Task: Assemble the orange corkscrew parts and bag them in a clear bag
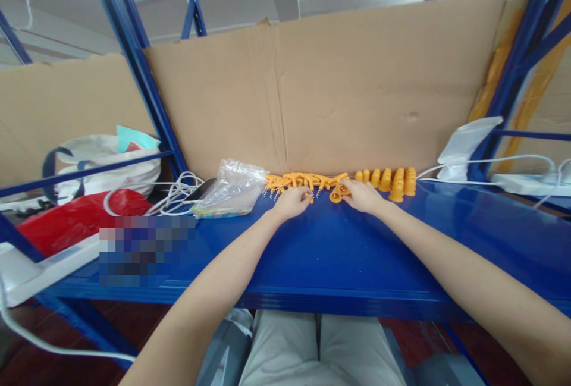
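Note:
My left hand [293,203] is closed in a pinch at the front of a pile of orange branched plastic pieces [312,180]. What lies between its fingertips is too small to make out. Small metal spirals [273,193] show beside and below the branches. My right hand [363,197] has its fingers closed on small orange cups [336,197], their open ends facing me. To the right of that hand, several more orange cups [398,184] stand in rows, narrow end up.
A clear plastic bag [236,187] lies left of the pile, partly over a phone [201,190]. White cables [176,195], a red bag [120,210] and a power strip [66,267] are farther left. Cardboard [339,94] walls off the back of the blue table [321,255].

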`<control>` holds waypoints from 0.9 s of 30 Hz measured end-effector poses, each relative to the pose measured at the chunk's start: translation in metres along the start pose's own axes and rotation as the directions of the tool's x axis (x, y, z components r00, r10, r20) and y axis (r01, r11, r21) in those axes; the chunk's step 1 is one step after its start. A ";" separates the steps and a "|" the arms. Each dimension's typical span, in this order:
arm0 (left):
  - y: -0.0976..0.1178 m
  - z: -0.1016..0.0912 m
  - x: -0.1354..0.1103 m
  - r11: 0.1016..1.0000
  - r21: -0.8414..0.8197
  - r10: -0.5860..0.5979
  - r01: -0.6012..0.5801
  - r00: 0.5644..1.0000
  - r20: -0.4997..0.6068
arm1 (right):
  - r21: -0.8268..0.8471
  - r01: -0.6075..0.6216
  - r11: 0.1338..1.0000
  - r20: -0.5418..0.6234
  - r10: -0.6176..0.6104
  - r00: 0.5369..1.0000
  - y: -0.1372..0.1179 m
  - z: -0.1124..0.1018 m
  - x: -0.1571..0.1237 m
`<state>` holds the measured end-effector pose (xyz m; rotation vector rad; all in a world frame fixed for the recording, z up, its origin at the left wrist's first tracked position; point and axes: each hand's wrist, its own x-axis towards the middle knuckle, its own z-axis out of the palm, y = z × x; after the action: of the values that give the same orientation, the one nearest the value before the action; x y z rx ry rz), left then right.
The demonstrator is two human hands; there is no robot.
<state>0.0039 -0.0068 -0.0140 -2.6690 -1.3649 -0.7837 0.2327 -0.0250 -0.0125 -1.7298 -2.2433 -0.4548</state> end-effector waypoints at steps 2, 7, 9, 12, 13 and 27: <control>0.000 0.000 0.000 1.000 -0.004 0.018 -0.018 1.000 0.013 | 0.013 0.010 1.000 -0.005 -0.010 1.000 0.000 0.001 0.000; 0.003 0.000 0.000 1.000 0.015 0.026 -0.026 0.999 0.030 | 0.012 0.020 1.000 0.046 -0.020 0.999 -0.001 0.003 0.000; 0.005 -0.001 -0.001 0.999 0.022 0.026 -0.027 0.999 0.032 | 0.004 0.028 1.000 0.102 -0.028 0.994 -0.002 0.004 0.000; 0.007 -0.004 -0.001 0.999 0.027 0.042 -0.043 0.998 0.037 | 0.007 0.035 0.999 0.149 -0.035 0.988 -0.003 0.005 -0.001; 0.008 -0.005 -0.001 0.998 0.031 0.050 -0.051 0.998 0.038 | 0.013 0.035 0.999 0.155 -0.036 0.987 -0.003 0.004 -0.001; 0.025 0.011 0.044 0.897 0.352 0.192 -0.267 0.953 0.234 | 0.094 -0.195 0.976 -0.111 0.205 0.972 0.032 -0.008 0.009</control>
<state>0.0490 0.0134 0.0014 -2.5706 -1.0646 -0.2089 0.2620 -0.0126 0.0016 -1.8124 -1.9528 -0.4036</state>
